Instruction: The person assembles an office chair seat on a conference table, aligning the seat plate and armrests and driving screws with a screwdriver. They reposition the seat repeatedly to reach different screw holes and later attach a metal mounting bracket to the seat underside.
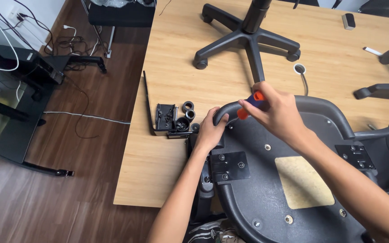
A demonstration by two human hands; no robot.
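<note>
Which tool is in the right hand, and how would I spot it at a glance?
Start at the upturned black chair seat on the wooden table. At its upper rim, beside the curved armrest that the left hand grips, the right hand holds a screwdriver. Its orange and blue handle is the only bright colour among black parts.

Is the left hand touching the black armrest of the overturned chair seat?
Touching. The head view shows the left hand with fingers curled around the curved end of the black armrest, no gap visible, while the right hand grips an orange-handled tool.
</note>
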